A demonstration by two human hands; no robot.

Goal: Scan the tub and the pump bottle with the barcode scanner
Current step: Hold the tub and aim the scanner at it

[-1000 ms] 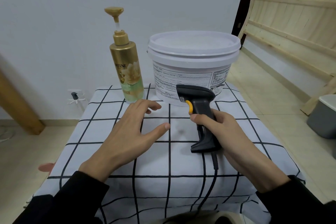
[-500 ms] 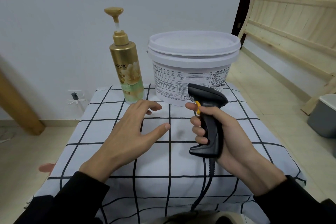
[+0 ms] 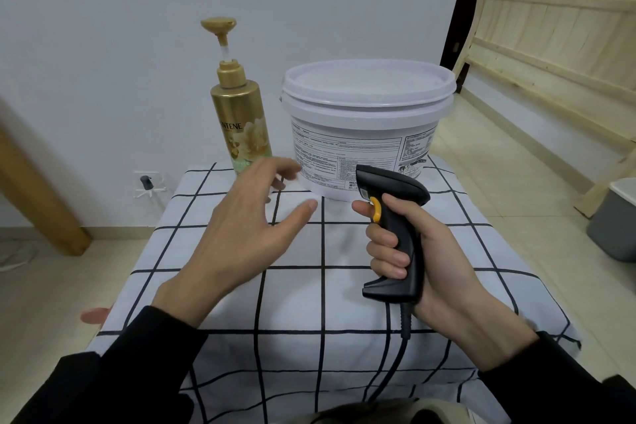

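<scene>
Right now the white plastic tub [image 3: 366, 127] sits at the far edge of the worktop [image 3: 309, 303], right of centre, its lid pressed on so the contents are hidden, a printed label wrapping its front wall. Just beside it on the left, at the far edge too, stands the gold pump bottle [image 3: 239, 113], upright, pump head raised on a clear stem, lower body greenish; what is inside cannot be told. The right hand [image 3: 423, 251] is wrapped tight around the grip of the black barcode scanner [image 3: 392, 234], forefinger on the yellow trigger, scanner head lifted and aimed toward the tub's label, close to it but apart. A black cable [image 3: 395, 365] drops from the handle toward the near edge. The left hand [image 3: 241, 234] hovers spread and empty over the cloth, fingertips blurred near the bottle's base, partly covering it. A white cloth with a black grid covers the worktop. Off to the right stand a pale wooden slatted frame [image 3: 550, 38] and a grey bin [image 3: 612, 220] on the tiled floor.
</scene>
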